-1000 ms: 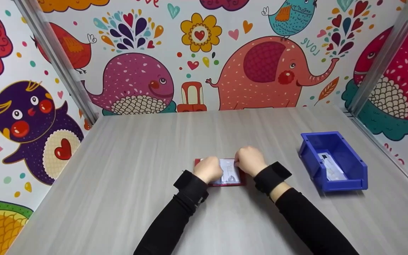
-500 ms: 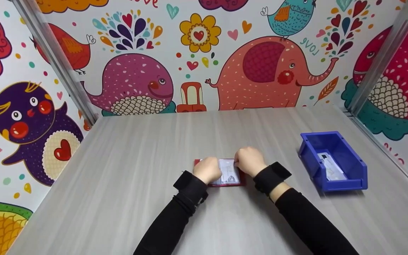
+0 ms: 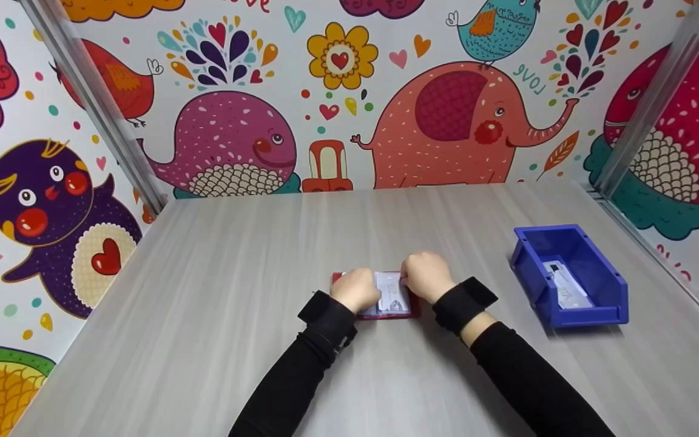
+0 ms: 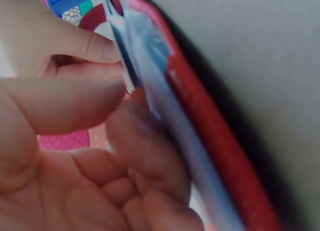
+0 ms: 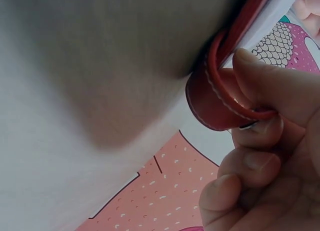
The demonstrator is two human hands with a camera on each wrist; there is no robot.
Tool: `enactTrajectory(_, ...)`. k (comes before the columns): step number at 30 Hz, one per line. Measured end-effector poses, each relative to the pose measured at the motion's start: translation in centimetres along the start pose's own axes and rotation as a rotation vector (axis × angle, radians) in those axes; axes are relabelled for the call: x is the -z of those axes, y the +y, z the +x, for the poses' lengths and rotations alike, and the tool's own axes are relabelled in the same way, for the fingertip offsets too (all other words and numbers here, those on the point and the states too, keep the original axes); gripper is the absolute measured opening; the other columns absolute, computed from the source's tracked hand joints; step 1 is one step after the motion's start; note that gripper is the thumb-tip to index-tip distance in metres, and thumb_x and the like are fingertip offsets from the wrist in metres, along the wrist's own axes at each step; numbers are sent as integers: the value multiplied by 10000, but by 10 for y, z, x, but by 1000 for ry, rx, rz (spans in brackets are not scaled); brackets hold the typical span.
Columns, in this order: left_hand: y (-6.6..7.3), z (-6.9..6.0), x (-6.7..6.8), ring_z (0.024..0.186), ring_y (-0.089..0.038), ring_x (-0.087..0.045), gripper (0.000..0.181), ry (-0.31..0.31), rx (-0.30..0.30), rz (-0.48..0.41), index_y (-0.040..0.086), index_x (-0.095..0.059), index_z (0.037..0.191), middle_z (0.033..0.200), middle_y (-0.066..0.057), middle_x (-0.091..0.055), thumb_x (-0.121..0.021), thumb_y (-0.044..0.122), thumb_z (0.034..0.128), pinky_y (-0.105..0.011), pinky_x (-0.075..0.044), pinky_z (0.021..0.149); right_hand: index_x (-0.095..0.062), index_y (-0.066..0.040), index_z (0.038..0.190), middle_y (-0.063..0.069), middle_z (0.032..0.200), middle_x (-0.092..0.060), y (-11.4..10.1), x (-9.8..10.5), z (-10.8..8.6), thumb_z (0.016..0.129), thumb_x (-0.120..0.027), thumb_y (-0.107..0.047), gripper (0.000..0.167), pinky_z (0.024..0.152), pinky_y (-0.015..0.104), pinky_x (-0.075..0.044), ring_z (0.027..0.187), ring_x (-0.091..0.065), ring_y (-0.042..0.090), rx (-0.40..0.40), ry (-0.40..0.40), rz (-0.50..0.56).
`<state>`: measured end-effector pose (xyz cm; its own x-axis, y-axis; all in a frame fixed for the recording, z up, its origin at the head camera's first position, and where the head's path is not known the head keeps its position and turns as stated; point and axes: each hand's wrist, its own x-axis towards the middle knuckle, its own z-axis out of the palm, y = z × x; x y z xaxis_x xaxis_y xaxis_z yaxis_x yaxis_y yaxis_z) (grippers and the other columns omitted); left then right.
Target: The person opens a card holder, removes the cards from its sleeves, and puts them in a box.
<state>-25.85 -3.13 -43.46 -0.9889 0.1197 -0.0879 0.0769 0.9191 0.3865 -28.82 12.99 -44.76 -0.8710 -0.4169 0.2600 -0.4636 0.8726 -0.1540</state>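
Observation:
A red card holder (image 3: pixel 337 278) with clear plastic sleeves lies opened out on the table, between both hands. A pale printed card (image 3: pixel 393 294) shows in its right part. My left hand (image 3: pixel 355 290) covers much of the left part; in the left wrist view, its thumb and index finger pinch at the edge of the sleeves beside the red cover (image 4: pixel 205 116). My right hand (image 3: pixel 427 277) is at the holder's right edge. Seen from the right wrist, its thumb and index finger grip the stitched red strap (image 5: pixel 207 101), which curls round in a loop.
On the right of the table (image 3: pixel 234 261) stands a blue bin (image 3: pixel 592 316) with white printed cards (image 3: pixel 568 288) inside. Patterned walls (image 3: pixel 337 121) with metal posts (image 3: pixel 97 109) close off the back and sides.

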Motion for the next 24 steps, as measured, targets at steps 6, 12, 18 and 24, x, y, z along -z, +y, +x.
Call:
enactTrajectory(6,-2,2,-1,700,-213,-567,136,-1,-3,-1,82,-625,767,861,-77,-659,-687,181,836,-383,-487,649,-753,-64,733,93,756,-707,0,0,0,737,-836,-90,88,678,472,-524,726,-656,337,-3,3,9)
enactTrajectory(12,-1,2,-1,722,-217,-577,139,-3,2,1,74,-647,795,886,-84,-671,-687,198,844,-392,-501,673,-754,-60,733,97,756,-706,1,0,1,743,-838,-98,93,680,469,-525,730,-657,334,-12,2,22)
enactTrajectory(18,-2,1,-1,715,-219,-574,120,-2,-10,0,67,-647,782,890,-93,-677,-675,174,830,-401,-509,674,-771,-67,753,94,778,-718,2,0,1,739,-837,-92,72,689,470,-524,751,-664,343,-24,-4,51)
enactTrajectory(24,-3,1,0,703,-211,-558,103,-19,-11,-22,75,-626,774,876,-82,-656,-660,156,827,-376,-486,652,-783,-78,773,83,817,-729,2,1,1,750,-841,-100,66,713,472,-534,787,-675,340,-37,-19,58)
